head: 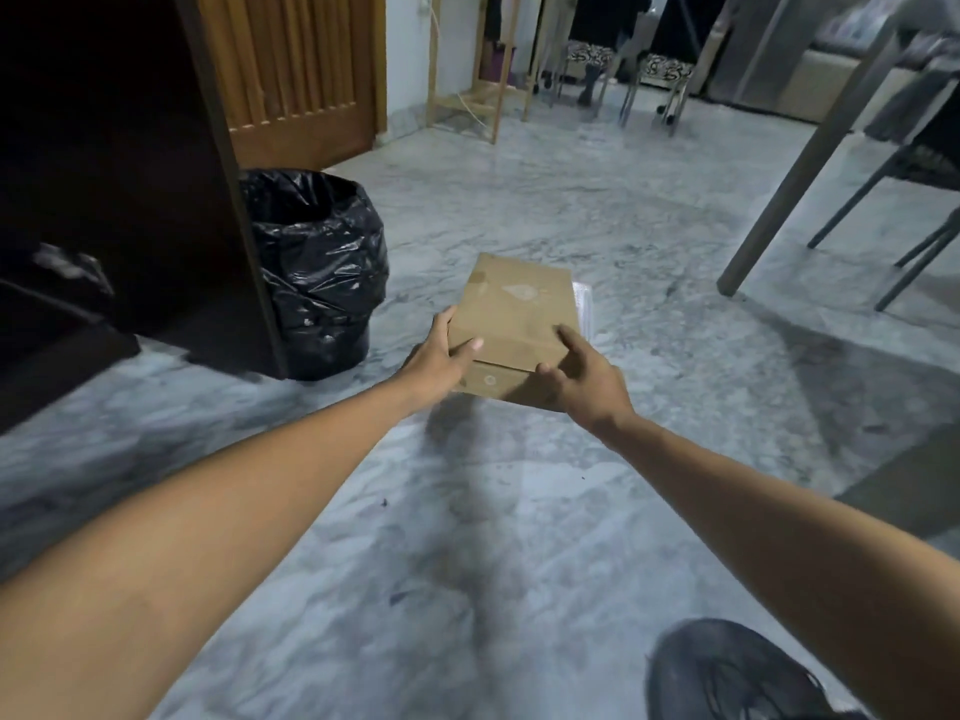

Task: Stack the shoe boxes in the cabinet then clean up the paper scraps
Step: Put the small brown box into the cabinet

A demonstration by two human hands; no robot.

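Note:
A plain brown cardboard shoe box [514, 314] is in the middle of the view, just above the marble floor, with a shadow under its near end. My left hand [441, 356] grips its near left corner, thumb on the lid. My right hand [582, 376] holds the near right corner, index finger stretched over the lid. A white edge [584, 309] shows beyond the box's right side; I cannot tell what it is. The dark cabinet [119, 200] stands open at the left, its inside too dark to make out.
A bin lined with a black bag [322, 272] stands beside the cabinet's right wall. A table leg [810, 168] and chair legs [914, 252] are at the right. A wooden door [296, 70] and chairs lie farther back. A dark knee [737, 672] shows at bottom right.

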